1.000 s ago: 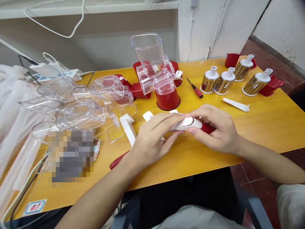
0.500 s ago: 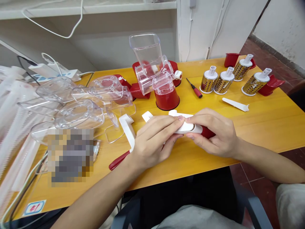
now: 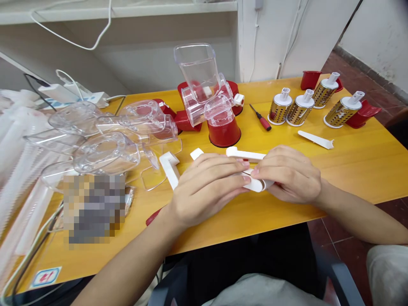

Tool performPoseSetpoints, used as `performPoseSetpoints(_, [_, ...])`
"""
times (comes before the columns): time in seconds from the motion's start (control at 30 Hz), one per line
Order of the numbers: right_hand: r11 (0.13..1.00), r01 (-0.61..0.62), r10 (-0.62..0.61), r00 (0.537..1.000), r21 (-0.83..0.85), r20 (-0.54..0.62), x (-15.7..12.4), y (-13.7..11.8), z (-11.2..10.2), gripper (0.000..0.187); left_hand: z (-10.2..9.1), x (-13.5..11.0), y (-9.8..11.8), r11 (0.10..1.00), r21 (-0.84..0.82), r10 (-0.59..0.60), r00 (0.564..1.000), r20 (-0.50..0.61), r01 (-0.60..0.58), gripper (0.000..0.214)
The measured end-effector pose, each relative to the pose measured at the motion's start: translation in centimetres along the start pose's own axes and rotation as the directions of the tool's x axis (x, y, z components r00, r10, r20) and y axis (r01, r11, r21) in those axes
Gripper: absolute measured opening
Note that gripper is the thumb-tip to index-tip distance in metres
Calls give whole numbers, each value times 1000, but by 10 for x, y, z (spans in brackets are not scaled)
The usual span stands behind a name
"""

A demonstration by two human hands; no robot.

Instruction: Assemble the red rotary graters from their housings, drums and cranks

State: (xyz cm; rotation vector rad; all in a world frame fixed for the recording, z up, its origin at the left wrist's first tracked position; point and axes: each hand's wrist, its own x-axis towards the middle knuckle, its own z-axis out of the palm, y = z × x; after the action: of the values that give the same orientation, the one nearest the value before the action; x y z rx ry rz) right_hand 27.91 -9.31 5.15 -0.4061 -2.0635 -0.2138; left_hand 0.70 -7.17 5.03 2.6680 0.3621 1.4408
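Close to the tabletop's (image 3: 350, 170) front edge, the left hand (image 3: 204, 189) and right hand (image 3: 291, 176), both curled nearly closed, hold a white piece (image 3: 254, 185) between them. Its long way runs side to side, touching both.

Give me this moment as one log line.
left hand: holding white part | right hand: holding same part | screwdriver: on table, untouched

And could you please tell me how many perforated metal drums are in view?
4: a first drum just right of the screwdriver, a second drum beside it, a third drum behind those, a fourth drum farthest right. Others may be hidden.
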Motion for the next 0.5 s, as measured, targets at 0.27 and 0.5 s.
performPoseSetpoints(0.27, [995, 79, -78, 997, -54, 21, 1, -4, -7, 19, 6, -3, -1, 998, -65, -13, 999, -41, 10, 40])
performPoseSetpoints(0.5, [984, 139, -132, 989, -114, 72, 11, -6, -17, 7, 6, -5, -4, 997, -74, -11, 999, -47, 8, 28])
